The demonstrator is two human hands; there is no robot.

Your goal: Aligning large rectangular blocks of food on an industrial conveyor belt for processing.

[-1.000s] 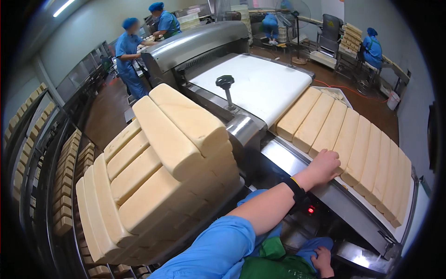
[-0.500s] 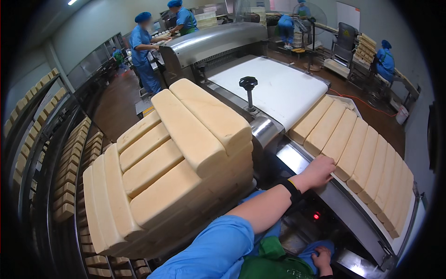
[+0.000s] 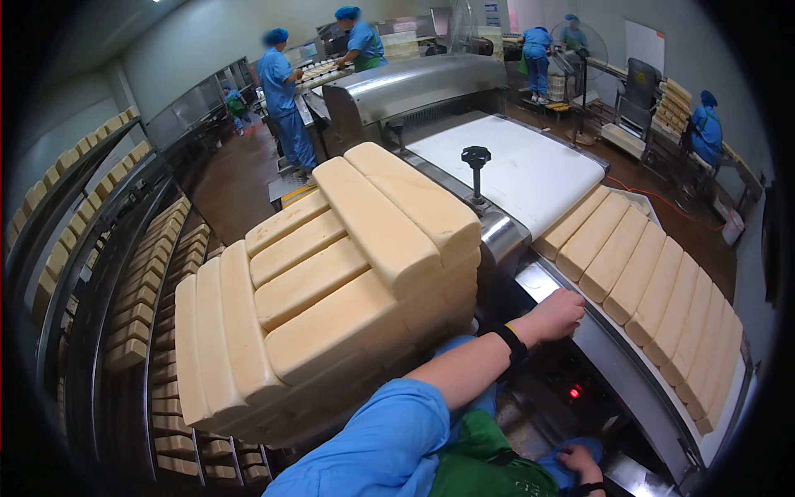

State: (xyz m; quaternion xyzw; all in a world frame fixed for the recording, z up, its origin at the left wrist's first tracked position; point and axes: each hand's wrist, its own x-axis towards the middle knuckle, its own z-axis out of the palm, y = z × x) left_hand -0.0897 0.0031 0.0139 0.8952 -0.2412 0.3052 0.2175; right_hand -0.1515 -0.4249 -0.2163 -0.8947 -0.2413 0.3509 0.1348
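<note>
My left hand point(image 3: 556, 317), a dark band on its wrist, is closed beside the near metal edge of a sloping chute. Its fingertips are partly hidden, and nothing shows in it. Just beyond its knuckles, a row of pale beige loaf-shaped blocks point(image 3: 623, 267) lies side by side down the chute, apart from the hand. Lower down, my right hand point(image 3: 580, 460) rests with curled fingers against blue cloth by my green apron point(image 3: 489, 464); nothing shows in it. Left of my arm stands a tall stack of the same blocks point(image 3: 331, 273), two lying highest.
A white conveyor belt point(image 3: 509, 170) leads to the chute from a metal-hooded machine point(image 3: 422, 87). A black knob point(image 3: 476, 157) stands beside the belt. Racks of blocks point(image 3: 137, 306) line the left. Several people in blue work farther back, one person point(image 3: 281, 103) beyond the stack.
My left hand has drawn back from the blocks it was touching, toward the chute's near edge. The whole view has shifted slightly, moving the stack to the right in the picture.
</note>
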